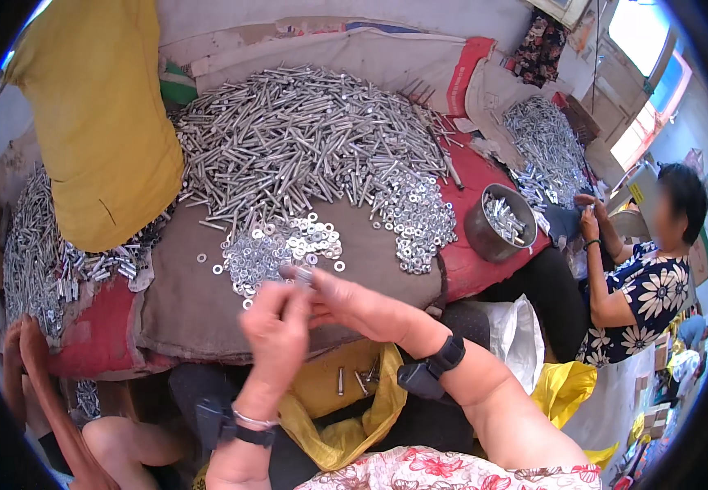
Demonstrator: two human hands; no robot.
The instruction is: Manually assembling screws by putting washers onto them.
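Note:
Both my hands meet above the front of the cloth-covered work surface, close to a heap of flat washers [313, 237]. My right hand [342, 300] is closed on a short metal bolt [301, 275], whose blurred end shows past the fingertips. Against it, my left hand [276, 325] pinches with thumb and fingers pressed together; what sits in that pinch is hidden. Small ring-shaped washers [258, 260] lie just beyond my fingers. Below my hands, a yellow sack [387, 392] hangs open at my lap with a few finished-looking bolts [340, 381] in it.
A large mound of long bolts [305, 131] fills the back, with a heap of nuts [419, 220] at its right. A metal pot [485, 233] holds bolts. A yellow sack [101, 122] stands left. Co-workers sit on both sides, the right one [640, 286] handling parts.

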